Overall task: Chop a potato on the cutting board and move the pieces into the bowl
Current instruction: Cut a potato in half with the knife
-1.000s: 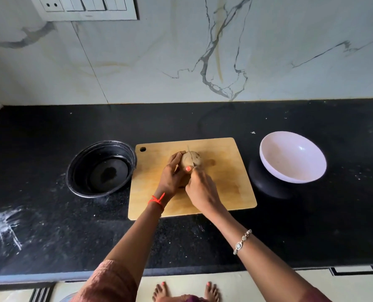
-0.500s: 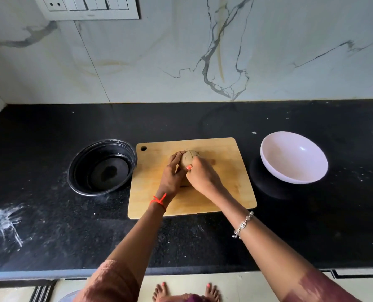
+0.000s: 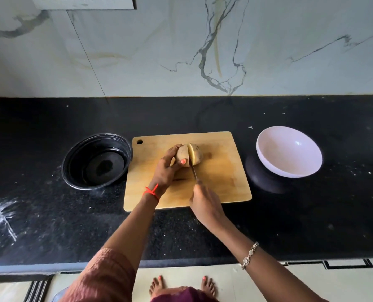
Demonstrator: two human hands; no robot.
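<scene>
The left half of the potato [image 3: 182, 152] is gripped by the left hand [image 3: 165, 168], fingers curled over it, near the middle of the board [image 3: 224, 182]. The knife [image 3: 194, 173] is held in the right hand [image 3: 205, 203], which is closed round a hidden handle, and the blade lies in the cut. The right half leans away, yellow face showing. The halving appears done. Smaller cuts are called for next, with fingertips kept clear. The bowl [image 3: 289, 151], right of the board, holds nothing.

Text: none readable.
Brands, labels: none legible on board [image 3: 220, 182] or bowl [image 3: 290, 155].
Numbers, signs: none.
</scene>
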